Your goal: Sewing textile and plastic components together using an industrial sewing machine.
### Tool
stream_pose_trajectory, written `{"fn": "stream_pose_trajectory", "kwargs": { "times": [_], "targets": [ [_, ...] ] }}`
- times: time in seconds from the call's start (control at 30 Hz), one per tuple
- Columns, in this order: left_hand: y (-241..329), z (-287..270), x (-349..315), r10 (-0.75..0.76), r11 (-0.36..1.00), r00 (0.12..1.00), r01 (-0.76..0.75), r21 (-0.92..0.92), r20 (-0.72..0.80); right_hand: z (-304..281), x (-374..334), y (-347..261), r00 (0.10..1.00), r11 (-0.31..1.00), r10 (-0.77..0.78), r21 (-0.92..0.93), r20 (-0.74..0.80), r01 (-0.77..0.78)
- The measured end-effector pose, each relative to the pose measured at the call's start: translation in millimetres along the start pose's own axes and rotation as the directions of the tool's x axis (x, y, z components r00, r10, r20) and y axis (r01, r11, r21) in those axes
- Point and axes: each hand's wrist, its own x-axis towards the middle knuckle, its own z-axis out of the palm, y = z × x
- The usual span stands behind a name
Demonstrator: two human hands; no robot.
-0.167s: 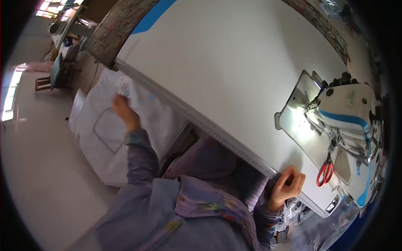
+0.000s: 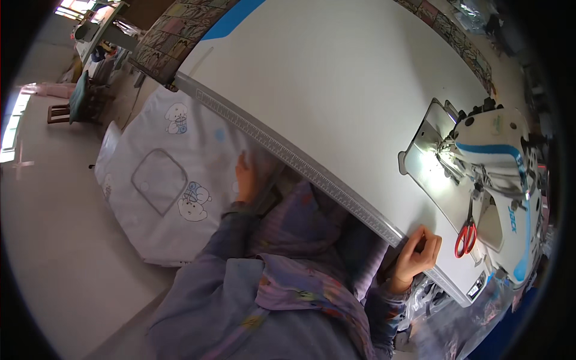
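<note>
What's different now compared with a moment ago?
The left hand has moved rightward over the printed white fabric, nearer the table edge, uncovering a printed animal. The right hand stays curled at the edge; the scissors and sewing machine stay put.

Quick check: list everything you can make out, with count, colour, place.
Table: 1, white, centre to upper right
Ruler strip: 1, grey, table's near edge
Sewing machine: 1, white and blue, right
Scissors: 1, red-handled, beside the machine
Cloth: 1, white with animal prints, left of table
Chair: 1, green and brown, upper left
Plastic: uncountable, clear, lower right
Patterned panels: 2, brownish, beyond the table
Clothes: uncountable, grey-purple, lower centre
Left hand: 1, purple-sleeved, at the cloth
Right hand: 1, purple-sleeved, table's near edge
</note>
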Motion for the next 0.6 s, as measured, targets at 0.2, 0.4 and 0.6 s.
{"fn": "stream_pose_trajectory", "kwargs": {
  "times": [0.2, 0.4, 0.6],
  "targets": [
    [-14, 41, -28, -0.081, 0.997, 0.983, 0.078, 0.028, 0.163, 1, -3, 4, 0.997, 0.999, -0.042, 0.027, -0.058, 0.043],
    [-183, -27, -46, -0.043, 0.981, 0.97, 0.087, -0.175, 0.238, -2, -4, 6, 1.0, 0.998, -0.015, 0.054, -0.025, 0.017],
    [-195, -334, 5, -0.594, 0.644, 0.657, 0.044, -0.764, -0.464, -11, 3, -22, 0.987, 0.959, 0.139, 0.237, 0.081, -0.155]
  ]
}}
